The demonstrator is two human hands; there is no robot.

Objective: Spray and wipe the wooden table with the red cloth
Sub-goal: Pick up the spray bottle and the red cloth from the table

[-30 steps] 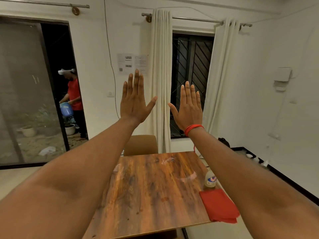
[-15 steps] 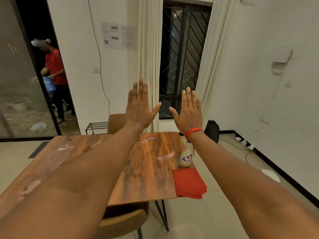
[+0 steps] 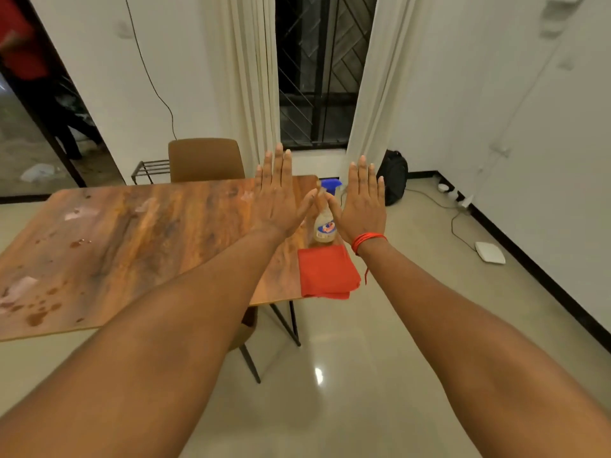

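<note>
The wooden table [image 3: 139,246] stretches from the left edge to the middle, with smears and dark spots on its left part. A folded red cloth [image 3: 325,271] lies on its right end, overhanging the near corner. Just behind the cloth stands a clear spray bottle [image 3: 325,226] with a blue trigger head. My left hand [image 3: 281,196] and my right hand [image 3: 363,200] are held out flat in the air above the table's right end, backs toward me, fingers spread, holding nothing. The bottle shows in the gap between them.
A brown chair [image 3: 206,160] stands at the table's far side, another is tucked under the near edge. A black backpack [image 3: 393,180] sits by the curtain. Cables and a white flat device [image 3: 490,252] lie on the floor at right. A person in red [image 3: 23,44] stands beyond the glass door.
The view has tilted down and swung right, so more floor and table show. Both hands stay outstretched and flat, now lower, over the table's right end.
</note>
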